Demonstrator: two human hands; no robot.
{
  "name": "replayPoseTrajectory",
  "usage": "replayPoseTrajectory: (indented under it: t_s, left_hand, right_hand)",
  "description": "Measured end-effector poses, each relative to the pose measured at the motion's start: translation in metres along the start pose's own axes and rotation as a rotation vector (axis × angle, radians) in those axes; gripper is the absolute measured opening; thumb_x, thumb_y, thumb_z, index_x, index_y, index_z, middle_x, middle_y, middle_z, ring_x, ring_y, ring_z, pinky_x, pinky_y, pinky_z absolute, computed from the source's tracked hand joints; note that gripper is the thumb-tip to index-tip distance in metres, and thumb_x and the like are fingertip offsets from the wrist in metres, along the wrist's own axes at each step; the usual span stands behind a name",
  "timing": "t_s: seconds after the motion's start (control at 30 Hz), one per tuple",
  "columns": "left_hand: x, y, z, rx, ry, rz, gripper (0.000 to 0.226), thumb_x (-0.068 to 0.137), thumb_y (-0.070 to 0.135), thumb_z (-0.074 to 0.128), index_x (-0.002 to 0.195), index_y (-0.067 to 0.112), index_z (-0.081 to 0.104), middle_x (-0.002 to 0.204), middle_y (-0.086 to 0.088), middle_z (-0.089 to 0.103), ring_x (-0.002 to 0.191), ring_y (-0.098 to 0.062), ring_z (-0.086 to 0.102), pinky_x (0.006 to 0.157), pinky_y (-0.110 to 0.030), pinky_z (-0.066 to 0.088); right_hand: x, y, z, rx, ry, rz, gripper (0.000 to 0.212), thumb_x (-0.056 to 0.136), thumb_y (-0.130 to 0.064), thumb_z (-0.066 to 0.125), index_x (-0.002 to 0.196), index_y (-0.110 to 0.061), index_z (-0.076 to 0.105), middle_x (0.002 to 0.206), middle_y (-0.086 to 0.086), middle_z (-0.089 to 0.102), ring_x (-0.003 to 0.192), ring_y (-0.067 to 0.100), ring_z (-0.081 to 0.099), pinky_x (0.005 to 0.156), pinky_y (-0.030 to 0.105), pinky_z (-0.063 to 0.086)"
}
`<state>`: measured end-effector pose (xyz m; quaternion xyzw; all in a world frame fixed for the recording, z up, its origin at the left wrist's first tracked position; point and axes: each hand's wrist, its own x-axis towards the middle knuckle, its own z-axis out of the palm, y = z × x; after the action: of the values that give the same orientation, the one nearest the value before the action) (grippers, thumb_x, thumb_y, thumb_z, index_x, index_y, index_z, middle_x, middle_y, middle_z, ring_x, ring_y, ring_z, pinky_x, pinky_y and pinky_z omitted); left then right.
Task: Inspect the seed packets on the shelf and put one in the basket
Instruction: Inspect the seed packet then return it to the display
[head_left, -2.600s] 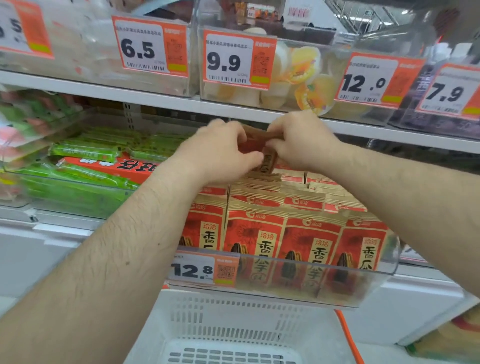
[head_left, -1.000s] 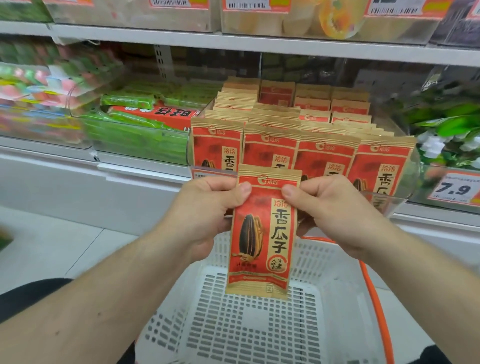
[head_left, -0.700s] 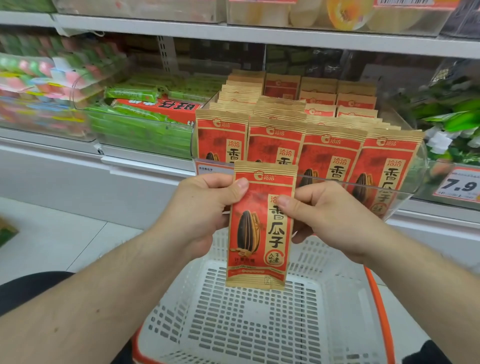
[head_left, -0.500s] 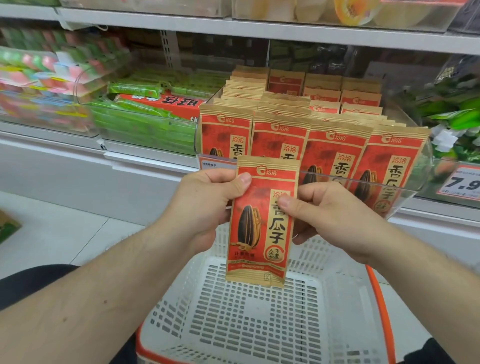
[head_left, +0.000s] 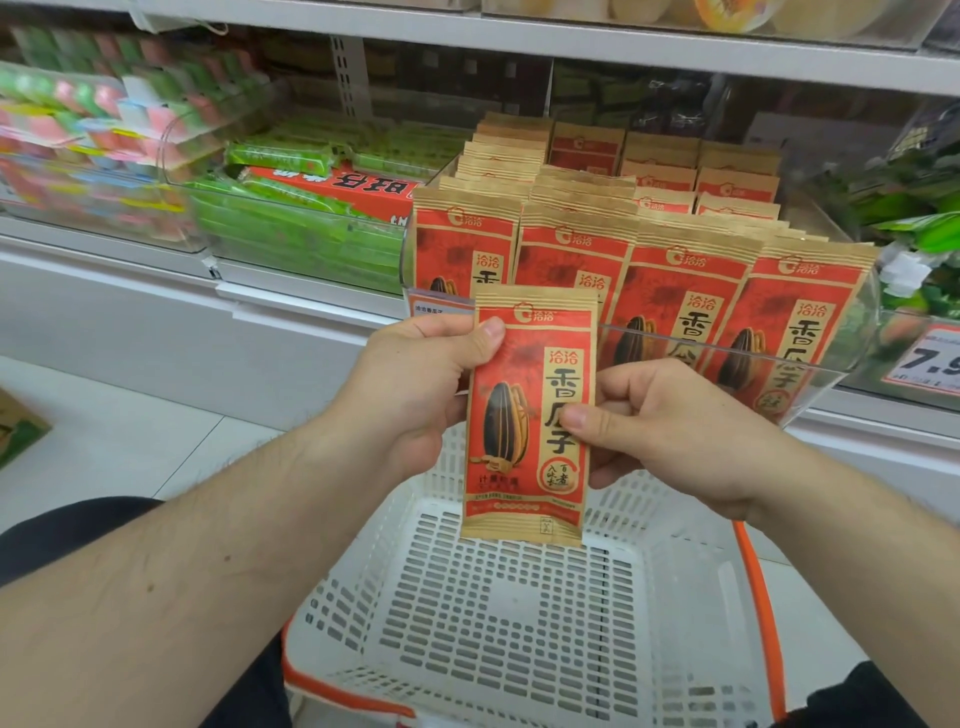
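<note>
At six o'clock, nearest the camera, the white slotted basket (head_left: 519, 623) sat with nothing in it. Above it, at centre, the seed packet (head_left: 530, 415) hung upright, face toward the camera. The left hand (head_left: 415, 384) pinched its upper left edge at nine o'clock; the right hand (head_left: 670, 426) pinched its right edge at three. It looked light, thin and crinkly, likely to flex, so the flat side seams seemed the best hold. Beyond, toward twelve, more packets (head_left: 623, 249) stood in rows in a clear shelf bin (head_left: 852, 364).
</note>
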<state>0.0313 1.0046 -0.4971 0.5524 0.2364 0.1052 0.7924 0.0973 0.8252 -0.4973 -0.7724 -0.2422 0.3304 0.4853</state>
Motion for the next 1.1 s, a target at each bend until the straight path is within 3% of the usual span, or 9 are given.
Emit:
replayPoseTrajectory:
  t_s: [0.27, 0.43, 0.57, 0.67, 0.8, 0.87, 1.0, 1.1]
  left_hand:
    - [0.002, 0.001, 0.001, -0.085, 0.040, 0.005, 0.004, 0.089, 0.007, 0.068, 0.087, 0.009, 0.065, 0.071, -0.005, 0.073, 0.055, -0.014, 0.068, 0.048, -0.024, 0.054]
    - [0.003, 0.003, 0.000, -0.087, 0.027, 0.034, 0.001, 0.091, 0.010, 0.067, 0.090, 0.009, 0.068, 0.074, -0.004, 0.075, 0.057, -0.013, 0.069, 0.048, -0.022, 0.053]
    - [0.005, 0.002, -0.001, -0.083, 0.058, 0.048, 0.010, 0.091, 0.013, 0.068, 0.100, 0.008, 0.068, 0.079, -0.005, 0.076, 0.060, -0.014, 0.070, 0.049, -0.023, 0.053]
    - [0.005, 0.001, -0.003, -0.010, 0.047, 0.065, 0.005, 0.093, 0.016, 0.066, 0.093, 0.011, 0.068, 0.080, -0.005, 0.077, 0.063, -0.015, 0.071, 0.054, -0.027, 0.057]
    - [0.007, -0.003, -0.004, 0.072, 0.090, 0.079, 0.016, 0.091, 0.016, 0.071, 0.092, 0.012, 0.055, 0.096, -0.011, 0.074, 0.072, -0.017, 0.073, 0.056, -0.034, 0.058]
    - [0.007, -0.006, -0.004, 0.088, 0.102, 0.109, 0.028, 0.091, 0.016, 0.071, 0.084, 0.017, 0.044, 0.093, -0.011, 0.069, 0.074, -0.018, 0.072, 0.058, -0.039, 0.061]
    - [-0.005, -0.009, 0.002, 0.219, -0.046, 0.186, 0.039, 0.077, 0.038, 0.080, 0.070, 0.019, 0.046, 0.080, -0.009, 0.064, 0.077, -0.022, 0.063, 0.079, -0.049, 0.058]
    - [-0.009, -0.009, 0.003, 0.235, -0.153, 0.152, 0.049, 0.060, 0.040, 0.091, 0.069, 0.020, 0.046, 0.076, -0.008, 0.065, 0.073, -0.021, 0.062, 0.077, -0.048, 0.055]
  right_hand:
    - [-0.003, -0.001, 0.000, -0.008, -0.039, 0.001, 0.045, 0.068, -0.033, 0.073, 0.102, -0.004, 0.071, 0.085, 0.012, 0.077, 0.075, 0.024, 0.071, 0.062, 0.029, 0.057]
    - [-0.004, -0.003, 0.002, -0.020, 0.020, -0.053, 0.039, 0.067, -0.032, 0.075, 0.100, -0.011, 0.073, 0.075, 0.007, 0.074, 0.066, 0.020, 0.069, 0.059, 0.030, 0.056]
    - [-0.009, -0.006, 0.002, -0.081, -0.071, -0.072, 0.050, 0.070, -0.014, 0.085, 0.115, -0.019, 0.064, 0.085, 0.016, 0.074, 0.074, 0.031, 0.073, 0.063, 0.038, 0.059]
    - [-0.010, -0.007, 0.005, -0.126, -0.047, -0.090, 0.048, 0.075, -0.004, 0.083, 0.114, -0.021, 0.062, 0.086, 0.017, 0.074, 0.075, 0.033, 0.074, 0.064, 0.042, 0.061]
    - [-0.011, -0.010, 0.012, -0.274, 0.063, -0.125, 0.048, 0.072, -0.010, 0.088, 0.108, -0.030, 0.062, 0.077, 0.011, 0.073, 0.067, 0.028, 0.073, 0.066, 0.049, 0.062]
    - [-0.013, -0.011, 0.014, -0.377, 0.127, -0.150, 0.052, 0.070, -0.017, 0.088, 0.109, -0.037, 0.059, 0.073, 0.008, 0.072, 0.062, 0.021, 0.071, 0.066, 0.047, 0.060]
    - [-0.015, -0.009, 0.019, -0.503, 0.149, -0.212, 0.055, 0.068, -0.027, 0.087, 0.112, -0.037, 0.055, 0.069, -0.001, 0.071, 0.059, 0.012, 0.068, 0.065, 0.042, 0.058]
    - [-0.016, -0.008, 0.020, -0.571, 0.132, -0.210, 0.055, 0.069, -0.034, 0.086, 0.113, -0.034, 0.053, 0.068, -0.004, 0.071, 0.057, 0.007, 0.066, 0.062, 0.034, 0.056]
